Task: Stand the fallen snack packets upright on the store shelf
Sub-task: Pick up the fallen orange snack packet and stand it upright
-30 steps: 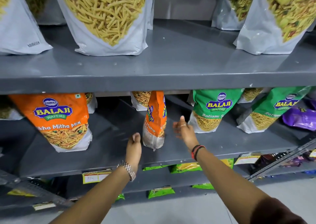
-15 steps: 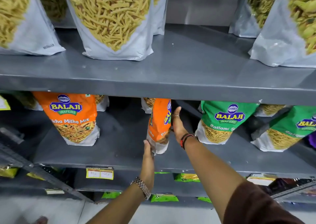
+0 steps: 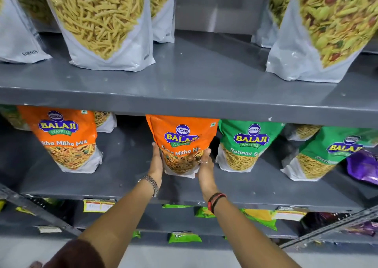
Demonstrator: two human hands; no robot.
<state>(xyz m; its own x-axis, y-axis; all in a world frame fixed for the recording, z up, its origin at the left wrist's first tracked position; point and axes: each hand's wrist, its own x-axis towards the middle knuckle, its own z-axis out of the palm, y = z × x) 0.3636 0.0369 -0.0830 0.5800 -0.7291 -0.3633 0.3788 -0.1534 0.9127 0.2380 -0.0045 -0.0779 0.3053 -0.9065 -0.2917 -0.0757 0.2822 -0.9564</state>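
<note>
An orange Balaji snack packet (image 3: 181, 143) stands upright at the middle of the grey middle shelf (image 3: 131, 177), its front facing me. My left hand (image 3: 156, 161) presses flat against its left side and my right hand (image 3: 205, 163) against its right side, so the packet is held between both palms near its base. A second orange packet (image 3: 67, 139) stands upright to the left. Two green Balaji packets (image 3: 245, 145) (image 3: 325, 155) stand to the right, the far one leaning.
The upper shelf (image 3: 194, 83) overhangs the packets' tops and carries large white snack pouches (image 3: 106, 22). A purple packet (image 3: 362, 165) lies at the right edge. Below are price tags (image 3: 98, 205), small green packets (image 3: 184, 237) and a slanted metal rail (image 3: 327, 229).
The orange packet was edge-on to me; it has been turned to face front. Both hands moved from beside it to clasp its two sides.
</note>
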